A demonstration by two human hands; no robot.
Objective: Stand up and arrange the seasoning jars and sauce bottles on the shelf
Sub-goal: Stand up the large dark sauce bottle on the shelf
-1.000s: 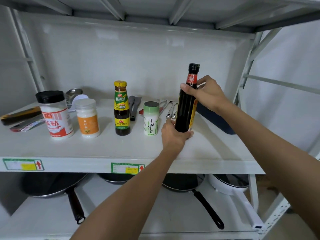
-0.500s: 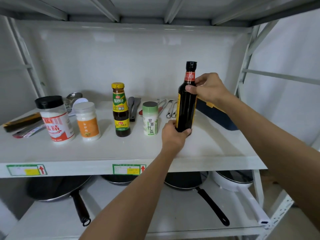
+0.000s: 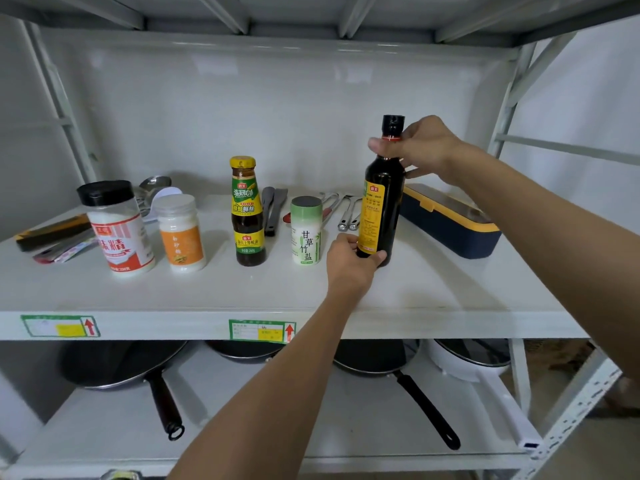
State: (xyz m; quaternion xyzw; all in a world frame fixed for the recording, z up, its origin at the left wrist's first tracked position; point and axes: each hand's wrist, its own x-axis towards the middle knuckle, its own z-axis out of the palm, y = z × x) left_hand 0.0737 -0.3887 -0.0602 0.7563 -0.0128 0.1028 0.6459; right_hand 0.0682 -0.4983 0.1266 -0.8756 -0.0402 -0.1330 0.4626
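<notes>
A tall dark sauce bottle [image 3: 384, 199] with a yellow label stands upright on the white shelf [image 3: 433, 292], right of the row. My right hand [image 3: 419, 150] grips its neck just under the black cap. My left hand [image 3: 349, 265] wraps its base. To the left stand a green-and-white salt jar [image 3: 306, 232], a small dark sauce bottle with a yellow cap [image 3: 246, 213], an orange-labelled white jar [image 3: 181, 233] and a black-lidded jar with a red label [image 3: 116, 226], all upright.
Behind the row lie tongs [image 3: 346, 209], dark spatulas [image 3: 273, 209] and a ladle [image 3: 154, 185]. A navy and yellow box [image 3: 450, 220] sits right of the tall bottle. Flat packets [image 3: 52, 237] lie far left. Pans [image 3: 121, 365] fill the lower shelf.
The tall bottle has been turned in my hands, so its yellow label now faces front-left. My right hand slid a little higher on the neck. The other jars stayed put.
</notes>
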